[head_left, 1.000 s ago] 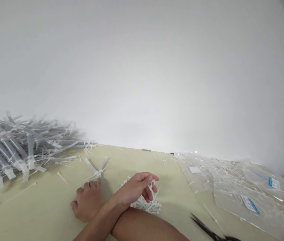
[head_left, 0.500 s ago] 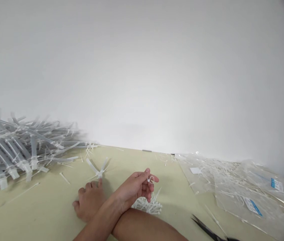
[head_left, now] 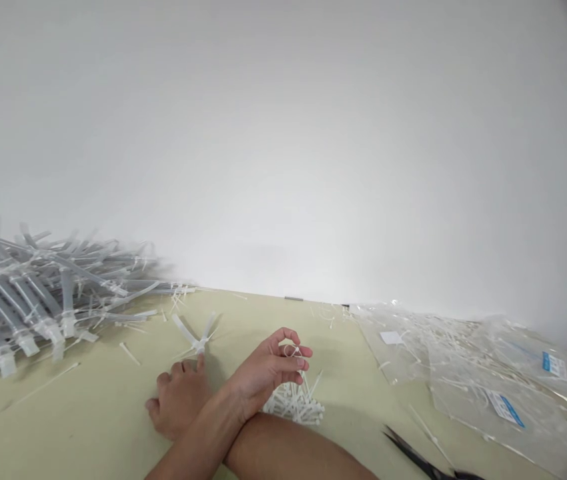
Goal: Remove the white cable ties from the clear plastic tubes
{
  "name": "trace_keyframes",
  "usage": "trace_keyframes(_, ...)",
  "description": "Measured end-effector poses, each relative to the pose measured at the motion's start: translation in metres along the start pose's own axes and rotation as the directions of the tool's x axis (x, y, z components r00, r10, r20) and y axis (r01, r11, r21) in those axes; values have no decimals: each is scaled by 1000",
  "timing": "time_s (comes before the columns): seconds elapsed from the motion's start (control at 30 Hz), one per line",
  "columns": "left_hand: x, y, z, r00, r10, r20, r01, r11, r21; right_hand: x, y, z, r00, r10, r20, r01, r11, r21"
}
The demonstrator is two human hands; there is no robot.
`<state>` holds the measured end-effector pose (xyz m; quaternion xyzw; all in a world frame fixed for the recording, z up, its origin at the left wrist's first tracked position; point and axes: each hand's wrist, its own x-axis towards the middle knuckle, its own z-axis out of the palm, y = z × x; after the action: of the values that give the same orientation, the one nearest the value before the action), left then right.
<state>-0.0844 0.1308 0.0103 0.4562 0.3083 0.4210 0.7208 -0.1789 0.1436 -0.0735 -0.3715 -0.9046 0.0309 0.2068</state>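
My left hand is raised over the table, its forearm crossing on top of my right one. Its fingers pinch a small white cable tie bent into a loop. Below that hand lies a heap of white cable ties, partly hidden by my left hand and right forearm. My right hand rests palm down at the left, fingers spread and slightly bent. One outstretched finger touches the base of a V-shaped clear tube piece with a tie around it.
A big pile of clear tube pieces covers the table's left side. Plastic bags of cable ties lie at the right. Black scissors are at the front right. Loose ties are scattered about; a white wall stands behind.
The fingers of my left hand have shifted and turned the looped cable tie, which now sits slightly higher and farther left. My right hand and the V-shaped tube piece stay in place.
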Motion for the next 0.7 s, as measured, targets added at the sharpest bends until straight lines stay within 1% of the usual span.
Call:
trace_keyframes(0.17, 3, -2, -3, 1000, 21, -2, -21, 999, 34, 0, 1, 3, 1000, -7, -12, 7, 1000, 4)
trace_keyframes(0.3, 1, -2, -2, 1000, 24, -20, -22, 998, 59, 0, 0, 1, 1000, 0, -6, 0, 1000, 7)
trace_keyframes(0.37, 0, -2, 0, 999, 28, -29, -25, 994, 106, 0, -1, -2, 1000, -1, 1, 1, 1000, 10)
trace_keyframes(0.47, 0, -3, 1, 992, 93, -90, -69, 969, 236, -2, -1, -7, 1000, -5, 9, 5, 1000, 24)
trace_keyframes(0.53, -1, -4, 2, 983, 129, -132, -87, 953, 289, -3, -2, -9, 1000, -11, 10, 11, 999, 38)
trace_keyframes(0.6, -2, -5, 2, 984, 111, -136, -69, 956, 284, -5, -2, -11, 1000, -17, 10, 16, 998, 53)
trace_keyframes(0.7, -7, -5, 2, 992, 64, -112, -35, 970, 242, -7, -3, -11, 1000, -20, 6, 19, 997, 77)
